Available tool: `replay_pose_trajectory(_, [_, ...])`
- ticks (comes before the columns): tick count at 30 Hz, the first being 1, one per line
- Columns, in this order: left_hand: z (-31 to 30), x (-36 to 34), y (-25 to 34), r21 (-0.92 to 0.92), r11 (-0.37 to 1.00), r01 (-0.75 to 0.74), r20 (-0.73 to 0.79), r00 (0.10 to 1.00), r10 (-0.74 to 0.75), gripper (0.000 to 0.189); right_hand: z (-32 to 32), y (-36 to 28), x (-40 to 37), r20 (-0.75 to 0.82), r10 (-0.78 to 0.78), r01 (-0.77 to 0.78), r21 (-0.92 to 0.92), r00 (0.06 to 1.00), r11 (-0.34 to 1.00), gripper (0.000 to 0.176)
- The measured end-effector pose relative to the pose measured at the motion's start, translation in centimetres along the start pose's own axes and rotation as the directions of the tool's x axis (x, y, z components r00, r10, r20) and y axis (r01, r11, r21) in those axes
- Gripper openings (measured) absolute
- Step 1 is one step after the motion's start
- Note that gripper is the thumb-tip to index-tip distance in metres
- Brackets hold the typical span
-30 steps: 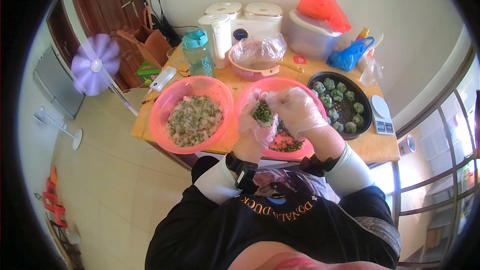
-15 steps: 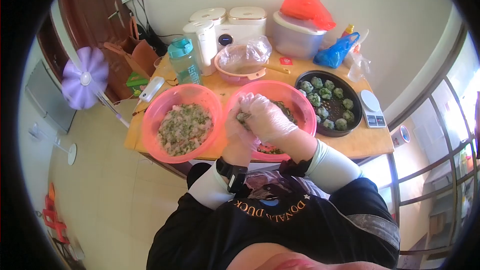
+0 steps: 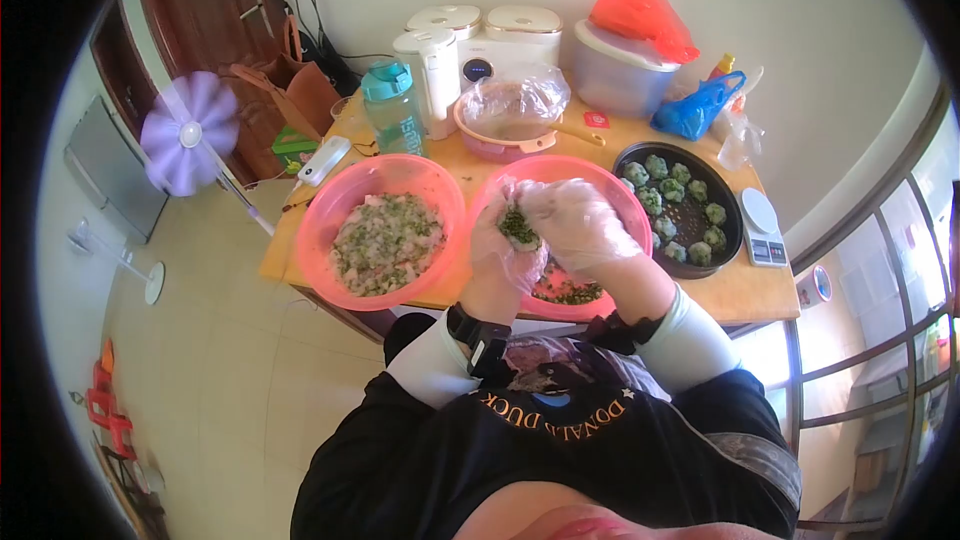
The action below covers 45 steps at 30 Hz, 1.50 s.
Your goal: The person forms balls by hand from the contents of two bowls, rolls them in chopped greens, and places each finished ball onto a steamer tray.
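Both hands had risen from the floor of the right pink bowl since half a second before. The green lump, covered then, showed again in the palm.

- Left hand (image 3: 508, 255): in a clear plastic glove, with a black watch (image 3: 480, 332) at the wrist. It was cupped closed around the green lump (image 3: 518, 228), held just above the bowl.
- Right hand (image 3: 578, 225): gloved likewise. It curled over the lump from the right, fingertips pressing on its edge.
- Right pink bowl (image 3: 622, 202): directly under both hands, with a remnant of dark filling (image 3: 568, 291) on its near floor.
- Left pink bowl (image 3: 318, 220): just beside the other bowl, holding a chopped white-and-green mix (image 3: 386, 242).
- Wooden table (image 3: 745, 295): bore everything listed except the fan.
- Black tray (image 3: 737, 228): right of the right bowl, with green balls (image 3: 661, 168) set apart from one another on it.
- Kitchen scale (image 3: 762, 225): white, just beside the tray at the right table edge.
- White handset (image 3: 325, 158): at the far-left table corner.
- Teal bottle (image 3: 392, 105): upright, beyond the left bowl.
- Pink pot (image 3: 508, 118): covered with plastic film, beyond the right bowl.
- White jug (image 3: 436, 65): upright, between the bottle and the pot.
- White appliance (image 3: 500, 35): two lids, against the far wall.
- Grey tub (image 3: 620, 75): lidded, with a red bag (image 3: 645, 15) on top.
- Blue bag (image 3: 695, 110): just right of the tub.
- Purple fan (image 3: 190, 132): on the floor, left of the table.
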<state>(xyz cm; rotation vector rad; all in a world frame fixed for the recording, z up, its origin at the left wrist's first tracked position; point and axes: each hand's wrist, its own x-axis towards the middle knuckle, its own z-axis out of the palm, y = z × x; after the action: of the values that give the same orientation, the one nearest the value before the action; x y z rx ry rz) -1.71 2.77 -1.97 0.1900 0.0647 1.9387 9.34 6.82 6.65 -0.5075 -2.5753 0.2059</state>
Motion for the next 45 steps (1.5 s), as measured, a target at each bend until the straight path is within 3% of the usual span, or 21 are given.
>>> replay_pose_trajectory(2, [-0.4,0.3,0.2,0.017,0.998,-0.055,-0.043,0.998,0.056,0.022,-1.0,0.1,-0.9,-0.027,0.025,-0.023,0.043,0.999,0.999,0.011])
replay_pose_trajectory(3, [-1.3,0.7,0.5,-0.085,0.996,0.023,0.1,0.995,-0.014,0.026,-1.2,0.1,-1.2,-0.055,0.06,-0.055,0.088,0.997,0.995,0.016])
replay_pose_trajectory(4, [-2.1,1.0,0.5,-0.172,0.978,0.116,0.247,0.966,-0.071,0.029,0.6,1.4,-1.4,-0.247,-0.174,0.235,0.241,0.953,0.942,0.01])
replay_pose_trajectory(5, [-0.7,0.4,0.4,-0.171,0.978,0.118,0.248,0.966,-0.073,0.029,0.7,0.8,-1.5,-0.248,-0.173,0.234,0.24,0.953,0.942,0.01])
replay_pose_trajectory(7, [3.4,-1.1,0.2,-0.031,1.0,0.007,-0.258,0.966,-0.015,0.032,0.8,-0.5,-2.1,-0.198,-0.051,0.106,0.281,0.979,0.954,0.008])
replay_pose_trajectory(11, [1.8,-0.7,0.1,-0.108,0.993,0.047,-0.191,0.979,-0.067,0.031,2.6,0.7,-2.3,-0.185,-0.035,0.122,0.487,0.982,0.865,0.014])
replay_pose_trajectory(13, [0.1,-0.3,-0.2,-0.158,0.98,0.119,0.029,0.993,-0.116,0.03,3.8,1.3,-2.3,-0.133,0.036,0.037,0.508,0.991,0.86,0.013])
replay_pose_trajectory(15, [0.4,-0.5,-0.4,-0.116,0.989,0.093,-0.033,0.995,-0.097,0.029,3.4,0.9,-2.2,-0.081,0.111,-0.052,0.523,0.991,0.85,0.012])
replay_pose_trajectory(18, [0.8,-0.9,-0.5,-0.111,0.99,0.083,-0.045,0.995,-0.088,0.03,1.5,0.7,-1.8,-0.111,0.027,0.013,0.346,0.993,0.938,0.007])
replay_pose_trajectory(20, [1.3,-1.0,-0.5,-0.148,0.985,0.093,0.004,0.996,-0.093,0.031,0.3,1.6,-1.5,0.03,-0.21,0.212,-0.061,0.977,0.975,0.009])
replay_pose_trajectory(21, [2.0,-0.8,-0.5,-0.157,0.987,0.044,-0.069,0.996,-0.055,0.028,-0.9,0.8,-1.6,0.031,-0.212,0.213,-0.06,0.977,0.975,0.009])
replay_pose_trajectory(22, [2.3,-0.6,-0.4,-0.163,0.987,-0.008,-0.142,0.99,-0.016,0.025,-2.5,-0.5,-1.7,0.103,0.145,-0.165,0.222,0.984,0.961,0.012])
replay_pose_trajectory(23, [2.2,-0.6,-0.2,-0.167,0.986,-0.012,-0.143,0.99,-0.012,0.025,-3.5,-1.1,-1.8,0.266,0.445,-0.519,0.436,0.855,0.736,0.015])
replay_pose_trajectory(25, [1.8,-0.5,0.0,-0.184,0.981,0.055,-0.047,0.997,-0.065,0.023,-1.1,0.4,-2.4,0.331,0.475,-0.578,0.425,0.816,0.697,0.019])
replay_pose_trajectory(29, [2.0,-0.3,-0.4,-0.159,0.987,0.008,-0.121,0.992,-0.027,0.023,2.7,0.8,-3.9,0.153,0.461,-0.458,0.578,0.874,0.675,0.021])
replay_pose_trajectory(32, [0.7,-0.3,-0.2,-0.224,0.967,0.118,0.127,0.988,-0.091,0.025,2.6,0.7,-3.4,0.146,0.523,-0.521,0.489,0.84,0.7,0.018])
replay_pose_trajectory(35, [1.8,-1.3,-0.3,-0.134,0.99,0.037,-0.042,0.998,-0.043,0.028,1.5,0.2,-2.2,0.182,0.52,-0.538,0.471,0.834,0.699,0.013])
replay_pose_trajectory(37, [1.3,-0.9,-0.3,-0.065,0.997,0.047,-0.166,0.984,-0.058,0.031,1.4,0.1,-1.7,0.026,0.277,-0.265,0.384,0.961,0.884,0.012])
replay_pose_trajectory(38, [1.0,-0.8,-0.4,-0.065,0.997,0.05,-0.164,0.985,-0.06,0.031,1.6,0.3,-1.8,0.024,0.278,-0.266,0.383,0.96,0.885,0.012])
replay_pose_trajectory(40, [0.4,-0.5,-0.6,-0.088,0.996,0.03,-0.123,0.992,-0.041,0.033,2.3,1.0,-2.0,0.113,0.041,-0.046,0.048,0.993,0.998,0.012])
replay_pose_trajectory(45, [0.4,-0.9,0.1,0.007,0.997,0.072,0.031,0.997,-0.072,0.032,2.2,-0.2,-2.3,-0.253,0.059,0.012,0.271,0.966,0.963,0.016])
